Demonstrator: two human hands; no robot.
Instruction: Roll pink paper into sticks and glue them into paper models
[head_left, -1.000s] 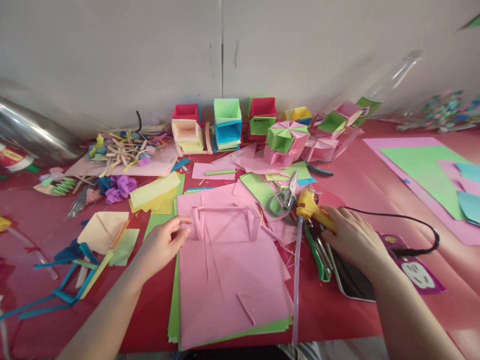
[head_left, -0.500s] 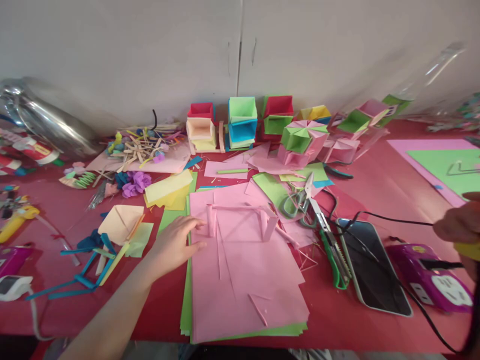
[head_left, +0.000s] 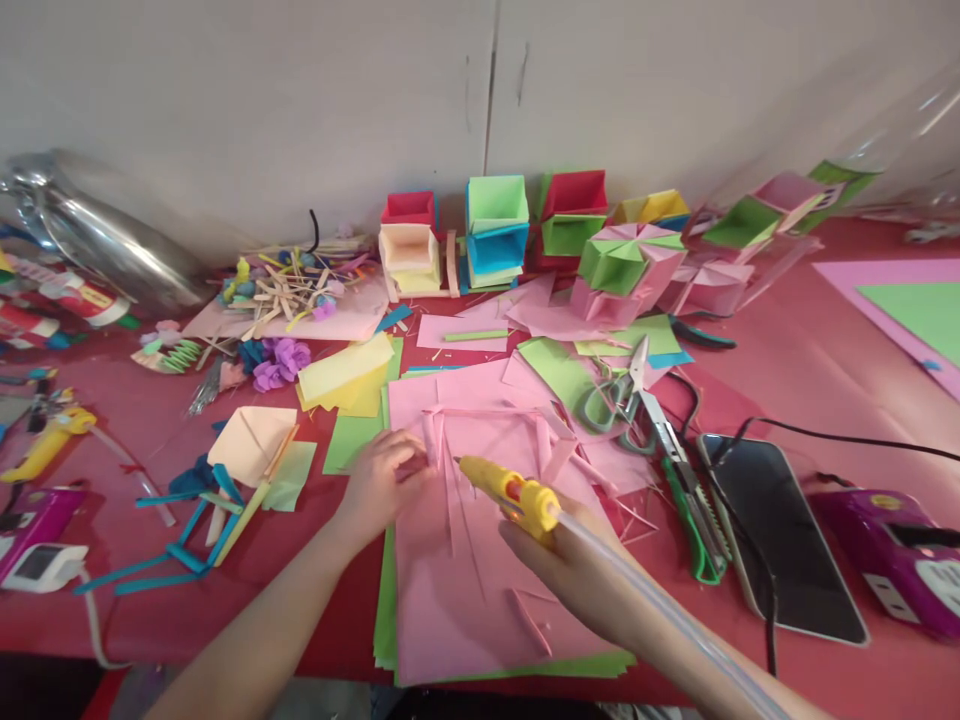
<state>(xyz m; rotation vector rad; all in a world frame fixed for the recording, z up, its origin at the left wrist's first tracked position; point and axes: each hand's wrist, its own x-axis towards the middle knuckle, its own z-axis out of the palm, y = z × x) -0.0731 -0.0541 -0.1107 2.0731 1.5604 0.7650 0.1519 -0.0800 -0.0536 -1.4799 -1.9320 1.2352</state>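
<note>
My right hand [head_left: 559,550] is closed around a yellow hot glue gun [head_left: 517,492], with a clear glue stick trailing from its back over my forearm. The gun's nozzle points left, close to the left post of a pink paper frame [head_left: 487,411]. That frame, made of rolled or folded paper strips, stands on a stack of pink paper sheets [head_left: 517,590] with green sheets below. My left hand [head_left: 386,478] has its fingers curled at the frame's left post, the fingertips against it. A thin pink paper strip [head_left: 532,622] lies near the stack's front.
Scissors [head_left: 619,400], a green-handled cutter [head_left: 686,520], a phone [head_left: 784,540] and a purple power socket [head_left: 892,555] lie to the right, with black cable across them. Folded paper boxes [head_left: 495,240] stand along the wall. Blue paper strips [head_left: 180,555] and another glue gun [head_left: 52,440] are left.
My right hand has come in from the right edge with the glue gun to the frame. My left hand's fingers have curled in at the left post. The view has shifted slightly.
</note>
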